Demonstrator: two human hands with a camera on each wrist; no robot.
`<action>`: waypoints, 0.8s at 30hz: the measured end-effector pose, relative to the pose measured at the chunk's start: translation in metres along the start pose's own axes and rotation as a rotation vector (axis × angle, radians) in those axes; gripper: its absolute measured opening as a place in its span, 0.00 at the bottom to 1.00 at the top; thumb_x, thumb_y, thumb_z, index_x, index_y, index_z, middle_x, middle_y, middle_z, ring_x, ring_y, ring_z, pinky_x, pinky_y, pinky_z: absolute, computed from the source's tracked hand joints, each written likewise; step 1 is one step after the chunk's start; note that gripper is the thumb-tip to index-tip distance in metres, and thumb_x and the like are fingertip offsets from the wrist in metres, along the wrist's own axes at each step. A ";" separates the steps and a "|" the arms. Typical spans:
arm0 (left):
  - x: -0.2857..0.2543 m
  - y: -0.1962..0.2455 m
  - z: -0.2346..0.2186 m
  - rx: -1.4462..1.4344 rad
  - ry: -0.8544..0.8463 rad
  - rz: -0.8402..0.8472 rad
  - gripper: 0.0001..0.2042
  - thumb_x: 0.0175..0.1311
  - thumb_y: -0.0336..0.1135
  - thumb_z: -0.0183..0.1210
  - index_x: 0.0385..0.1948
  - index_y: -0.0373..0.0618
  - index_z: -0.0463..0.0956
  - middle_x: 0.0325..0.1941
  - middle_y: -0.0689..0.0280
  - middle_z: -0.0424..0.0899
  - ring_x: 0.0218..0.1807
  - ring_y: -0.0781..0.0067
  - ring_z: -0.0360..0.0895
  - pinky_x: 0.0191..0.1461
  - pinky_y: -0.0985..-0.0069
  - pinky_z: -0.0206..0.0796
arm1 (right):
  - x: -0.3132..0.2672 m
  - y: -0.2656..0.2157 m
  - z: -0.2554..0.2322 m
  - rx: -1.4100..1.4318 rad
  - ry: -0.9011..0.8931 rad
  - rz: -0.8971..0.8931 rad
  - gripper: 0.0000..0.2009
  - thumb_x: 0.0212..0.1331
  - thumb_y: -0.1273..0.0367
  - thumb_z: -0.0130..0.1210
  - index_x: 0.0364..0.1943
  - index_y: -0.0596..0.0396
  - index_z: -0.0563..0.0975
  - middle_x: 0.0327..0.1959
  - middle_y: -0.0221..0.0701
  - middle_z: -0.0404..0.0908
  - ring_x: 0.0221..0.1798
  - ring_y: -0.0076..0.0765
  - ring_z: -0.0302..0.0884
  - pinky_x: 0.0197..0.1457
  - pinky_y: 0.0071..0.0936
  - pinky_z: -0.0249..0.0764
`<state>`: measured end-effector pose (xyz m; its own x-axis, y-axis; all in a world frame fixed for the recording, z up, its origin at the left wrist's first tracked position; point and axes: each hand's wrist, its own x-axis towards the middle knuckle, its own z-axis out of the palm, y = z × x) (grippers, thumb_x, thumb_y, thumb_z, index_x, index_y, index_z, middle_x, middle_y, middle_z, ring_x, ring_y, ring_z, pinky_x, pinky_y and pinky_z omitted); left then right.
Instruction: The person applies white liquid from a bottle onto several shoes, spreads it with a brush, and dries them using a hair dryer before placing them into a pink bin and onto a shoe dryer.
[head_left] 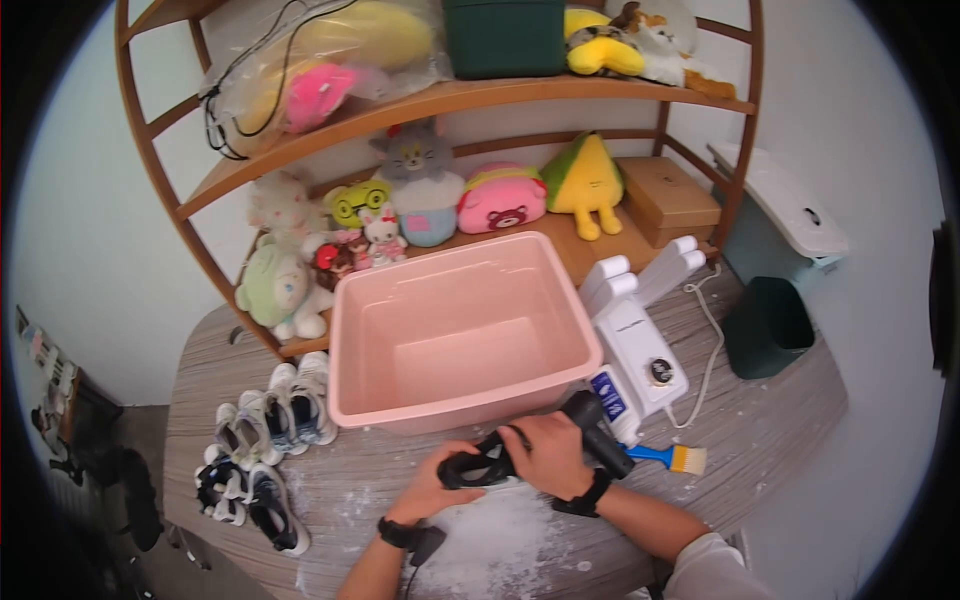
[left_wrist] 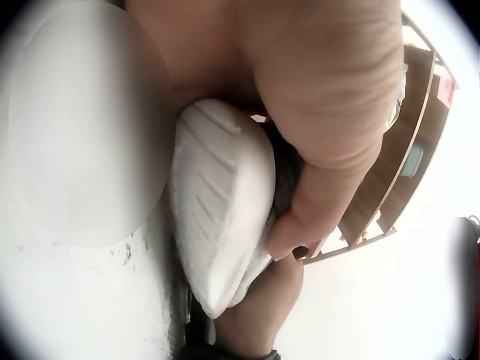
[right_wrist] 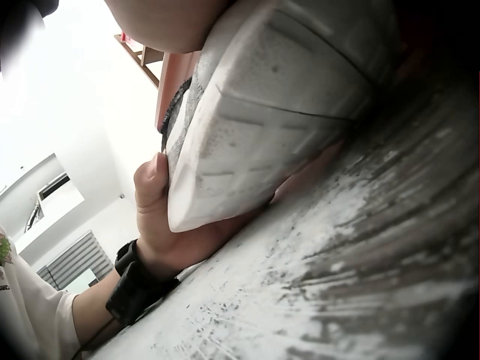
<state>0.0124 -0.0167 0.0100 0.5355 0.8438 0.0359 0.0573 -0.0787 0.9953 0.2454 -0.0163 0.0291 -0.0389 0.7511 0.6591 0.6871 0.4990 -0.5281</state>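
A shoe with a black upper [head_left: 478, 468] and a white sole [left_wrist: 217, 195] is held between both hands, low over the powdery table. In the head view the left hand [head_left: 432, 486] grips its left end, thumb along the near side. The right hand [head_left: 552, 458] holds the other end, fingers bent over the top. The right wrist view shows the pale grooved sole [right_wrist: 262, 120] close up, tilted, with the left hand [right_wrist: 184, 236] curled round its far end. Just beyond the right hand lies a black hair dryer [head_left: 602, 440]; the hand hides part of it.
Behind the hands stands a pink tub [head_left: 465, 410]. Several shoes [head_left: 285, 405] line the left. A white device [head_left: 640, 360], a blue-handled brush [head_left: 655, 455] and a dark green bin [head_left: 765, 330] are on the right. A shelf [head_left: 480, 100] with plush toys rises behind.
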 end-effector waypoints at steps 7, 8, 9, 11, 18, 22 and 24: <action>0.003 0.007 0.003 -0.139 0.108 -0.065 0.36 0.50 0.23 0.75 0.65 0.43 0.69 0.61 0.60 0.80 0.64 0.70 0.75 0.69 0.72 0.65 | 0.001 -0.002 -0.015 0.064 -0.114 -0.074 0.11 0.59 0.64 0.68 0.38 0.56 0.82 0.32 0.36 0.82 0.36 0.46 0.83 0.43 0.41 0.75; 0.004 0.001 0.001 -0.156 0.102 -0.055 0.36 0.50 0.23 0.75 0.65 0.43 0.69 0.61 0.60 0.80 0.64 0.70 0.75 0.69 0.72 0.65 | 0.000 -0.002 -0.023 0.052 -0.173 -0.062 0.14 0.57 0.64 0.69 0.42 0.58 0.82 0.35 0.38 0.81 0.38 0.48 0.82 0.44 0.40 0.77; 0.004 -0.006 -0.003 -0.164 0.121 -0.056 0.35 0.51 0.26 0.76 0.65 0.42 0.70 0.61 0.59 0.80 0.64 0.70 0.75 0.70 0.71 0.65 | 0.001 -0.003 -0.033 0.035 -0.186 -0.069 0.14 0.57 0.64 0.69 0.42 0.58 0.82 0.35 0.38 0.81 0.38 0.48 0.82 0.44 0.40 0.77; 0.003 -0.014 -0.001 -0.187 0.149 -0.056 0.35 0.52 0.28 0.77 0.64 0.41 0.71 0.61 0.58 0.80 0.65 0.69 0.75 0.71 0.70 0.64 | 0.003 -0.005 -0.052 -0.020 -0.202 -0.126 0.13 0.57 0.65 0.69 0.41 0.58 0.82 0.34 0.38 0.81 0.37 0.48 0.81 0.44 0.39 0.77; 0.005 -0.004 -0.004 -0.132 0.152 -0.023 0.32 0.54 0.31 0.77 0.63 0.40 0.73 0.60 0.62 0.81 0.64 0.70 0.75 0.71 0.72 0.63 | -0.033 0.017 -0.138 -0.197 -0.148 0.072 0.04 0.57 0.73 0.67 0.32 0.56 0.82 0.29 0.38 0.83 0.30 0.52 0.82 0.33 0.41 0.78; 0.005 -0.012 -0.006 -0.125 0.141 0.018 0.31 0.56 0.33 0.76 0.63 0.40 0.73 0.60 0.62 0.81 0.64 0.70 0.75 0.71 0.72 0.63 | -0.066 0.023 -0.165 -0.239 -0.240 0.312 0.07 0.55 0.75 0.65 0.37 0.56 0.82 0.35 0.38 0.84 0.36 0.52 0.82 0.38 0.43 0.79; 0.004 -0.009 -0.005 -0.152 0.145 0.024 0.31 0.57 0.33 0.76 0.63 0.40 0.73 0.61 0.63 0.81 0.64 0.71 0.75 0.71 0.72 0.63 | -0.073 0.021 -0.170 -0.470 -0.401 0.225 0.15 0.50 0.77 0.62 0.44 0.56 0.81 0.43 0.39 0.83 0.46 0.53 0.81 0.49 0.46 0.77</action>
<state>0.0095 -0.0100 0.0018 0.4076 0.9111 0.0610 -0.0872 -0.0277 0.9958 0.3860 -0.1335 0.0609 -0.0627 0.9633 0.2611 0.9502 0.1376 -0.2795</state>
